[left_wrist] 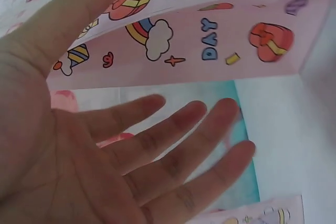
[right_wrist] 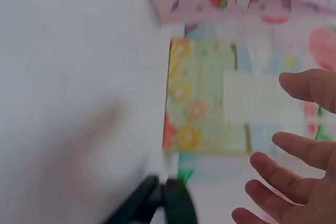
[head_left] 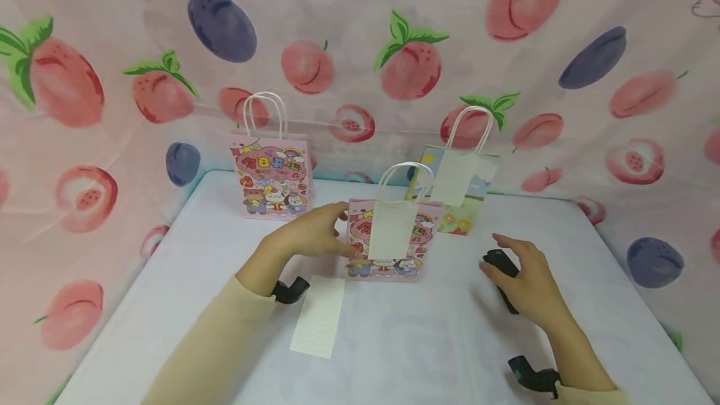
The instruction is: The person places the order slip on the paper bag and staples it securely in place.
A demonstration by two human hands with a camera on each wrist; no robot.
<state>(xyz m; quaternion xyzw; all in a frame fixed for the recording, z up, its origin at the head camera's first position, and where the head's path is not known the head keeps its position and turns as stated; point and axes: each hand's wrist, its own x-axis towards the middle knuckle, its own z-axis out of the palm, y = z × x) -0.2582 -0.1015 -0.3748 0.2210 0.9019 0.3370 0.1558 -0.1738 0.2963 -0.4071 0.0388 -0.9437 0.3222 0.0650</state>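
A pink cartoon gift bag (head_left: 360,227) with white handles stands upright near the middle of the table, a white paper strip (head_left: 392,230) hanging down its front from the top edge. At its left side is my left hand (head_left: 312,230), fingers extended. The left wrist view shows the thumb overlapping the bag's printed face and the other fingers spread beside the side panel (left_wrist: 184,51). My right hand (head_left: 529,277) is spread over a slim black tool (head_left: 502,261), which resembles a stapler and is partly hidden under it; in the right wrist view the tool is blurred.
Another pink gift bag (head_left: 270,186) stands at the back left. Behind and right of the middle bag is a green-and-blue bag (head_left: 467,214) with its own white strip (head_left: 452,177). A loose white paper strip (head_left: 319,317) lies near my left wrist. A fruit-print cloth (head_left: 349,11) hangs behind.
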